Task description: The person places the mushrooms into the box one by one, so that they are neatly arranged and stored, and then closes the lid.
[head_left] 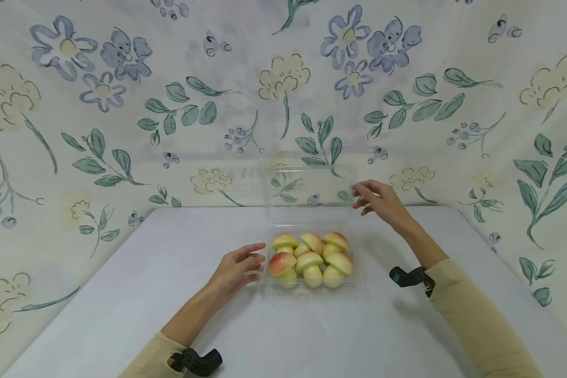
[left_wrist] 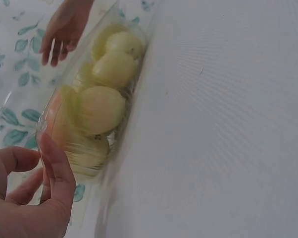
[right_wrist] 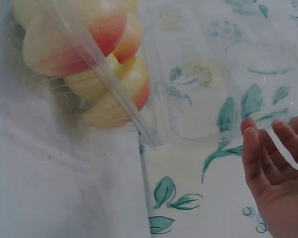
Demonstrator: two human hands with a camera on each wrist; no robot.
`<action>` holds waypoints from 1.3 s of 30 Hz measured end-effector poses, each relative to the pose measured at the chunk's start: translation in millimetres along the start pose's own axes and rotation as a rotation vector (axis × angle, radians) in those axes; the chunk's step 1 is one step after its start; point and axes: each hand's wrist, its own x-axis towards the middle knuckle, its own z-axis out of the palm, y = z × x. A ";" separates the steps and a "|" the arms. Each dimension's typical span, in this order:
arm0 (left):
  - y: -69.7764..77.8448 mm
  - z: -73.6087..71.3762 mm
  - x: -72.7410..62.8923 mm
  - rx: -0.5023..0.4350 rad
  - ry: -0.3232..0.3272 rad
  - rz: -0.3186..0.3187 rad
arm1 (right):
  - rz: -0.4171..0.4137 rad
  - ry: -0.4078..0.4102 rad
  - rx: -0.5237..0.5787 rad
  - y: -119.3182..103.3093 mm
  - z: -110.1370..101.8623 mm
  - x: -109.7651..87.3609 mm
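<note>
A clear plastic clamshell box (head_left: pixel 357 262) stands on the table, its lid (head_left: pixel 307 194) raised upright at the back. Several yellow-and-red fruits cut into mushroom shapes (head_left: pixel 309 261) fill the base in two rows. At the box's left side, my left hand (head_left: pixel 238 268) has its fingertips against the clear rim, loosely bent. My right hand (head_left: pixel 375 199) is by the lid's right edge; in the right wrist view its fingertips (right_wrist: pixel 250 131) meet or nearly meet that edge. Whether they press on the plastic is hard to tell.
The white table (head_left: pixel 179 252) ends just behind the box, against a hanging flowered cloth (head_left: pixel 283 105). Black wrist cameras are strapped over both beige sleeves (head_left: pixel 472 310). The transparent lid is hard to make out against the floral pattern.
</note>
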 end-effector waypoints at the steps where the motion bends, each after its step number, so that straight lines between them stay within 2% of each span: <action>1: 0.6 -0.7 0.5 0.003 -0.001 -0.001 | -0.003 -0.011 0.013 -0.9 -1.3 -1.4; 5: 2.6 -2.9 1.8 0.027 0.002 -0.005 | -0.002 -0.042 0.034 -4.3 -5.5 -7.6; 16: 6.0 -5.1 -0.5 0.092 -0.001 -0.055 | 0.014 -0.119 0.000 -4.4 -8.7 -31.5; 25: 8.1 -4.4 -2.2 0.092 -0.007 -0.079 | 0.028 -0.169 -0.065 4.1 -7.6 -46.5; 39: 8.3 -8.3 -1.6 0.083 0.007 -0.085 | 0.031 -0.367 -0.126 17.1 -7.7 -58.4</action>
